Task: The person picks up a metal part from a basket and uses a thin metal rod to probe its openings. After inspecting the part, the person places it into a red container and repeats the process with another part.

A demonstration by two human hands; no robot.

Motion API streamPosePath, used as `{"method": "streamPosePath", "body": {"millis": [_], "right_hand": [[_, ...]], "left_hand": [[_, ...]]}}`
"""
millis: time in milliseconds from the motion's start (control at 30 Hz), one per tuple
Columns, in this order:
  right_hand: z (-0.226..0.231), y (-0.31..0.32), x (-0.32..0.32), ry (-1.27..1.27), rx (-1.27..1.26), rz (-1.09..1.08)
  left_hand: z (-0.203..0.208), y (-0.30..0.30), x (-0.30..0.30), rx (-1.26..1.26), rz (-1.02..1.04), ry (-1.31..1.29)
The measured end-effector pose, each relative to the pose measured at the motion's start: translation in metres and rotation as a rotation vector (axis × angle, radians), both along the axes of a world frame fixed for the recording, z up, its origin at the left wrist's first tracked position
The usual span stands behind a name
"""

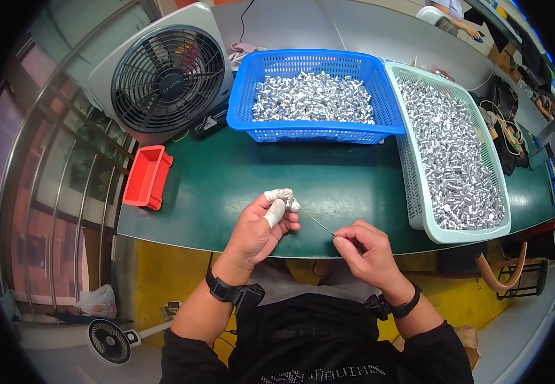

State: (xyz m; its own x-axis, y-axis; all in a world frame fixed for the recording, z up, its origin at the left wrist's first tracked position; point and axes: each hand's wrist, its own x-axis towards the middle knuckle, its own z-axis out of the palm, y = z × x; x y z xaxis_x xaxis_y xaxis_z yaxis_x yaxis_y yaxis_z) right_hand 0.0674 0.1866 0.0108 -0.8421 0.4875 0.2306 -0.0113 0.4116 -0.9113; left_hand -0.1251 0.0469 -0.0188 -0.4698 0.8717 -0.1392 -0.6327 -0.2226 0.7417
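"Starting from the blue basket (316, 127) as our landmark, what stands farthest left?"

"A large grey-framed fan (168, 83) stands just left of the basket. A small red bin (142, 185) sits left of the basket too, but nearer the person, at the edge of the green table (217, 182)."

"And the left hand?"

"The left hand (252, 233) is on the person's side of the basket, apart from it, in front of its left part. Its grip is narrow: thumb and forefinger, both in white coverings (275, 213), close on a small silvery piece (289, 203), with the other fingers curled beneath. The piece is mostly hidden, so its shape cannot be told."

"What comes next to the right?"

"A thin rod (316, 222), slanting from the left fingertips down to the right hand (367, 251). Whether its far end touches the piece or enters it, I cannot tell."

"How does the right hand hold it?"

"In a tight pinch of thumb and forefinger at the rod's near end, in front of the basket's right part."

"And beyond?"

"A pale green basket (469, 237), just right of the blue one and reaching closer to the person. Both are heaped with small silvery metal parts (453, 160)."
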Motion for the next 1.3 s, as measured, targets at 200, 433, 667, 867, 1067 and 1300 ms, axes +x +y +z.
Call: {"method": "streamPosePath", "body": {"millis": [200,433,667,867,1067,1300], "right_hand": [[0.0022,-0.0044,-0.0031,-0.015,-0.071,-0.006],[0.0017,-0.0049,-0.0059,-0.034,-0.195,0.019],[-0.0021,-0.0061,-0.0103,-0.033,-0.227,0.034],[0.0005,-0.0057,-0.0107,-0.052,-0.291,0.041],[-0.0009,-0.0028,-0.0083,-0.068,-0.340,0.041],[0.0034,0.0028,-0.0052,-0.080,-0.303,0.055]], "left_hand": [[0.0029,0.0006,0.0010,0.016,0.030,-0.013],[-0.0025,-0.0007,-0.0017,0.095,0.052,-0.120],[0.0021,-0.0021,-0.0023,0.064,0.016,-0.165],[0.0015,-0.0015,-0.0016,0.031,0.012,-0.101],[0.0001,-0.0010,-0.0021,0.023,-0.014,-0.050],[0.0008,-0.0025,-0.0041,0.010,-0.072,0.005]]}}
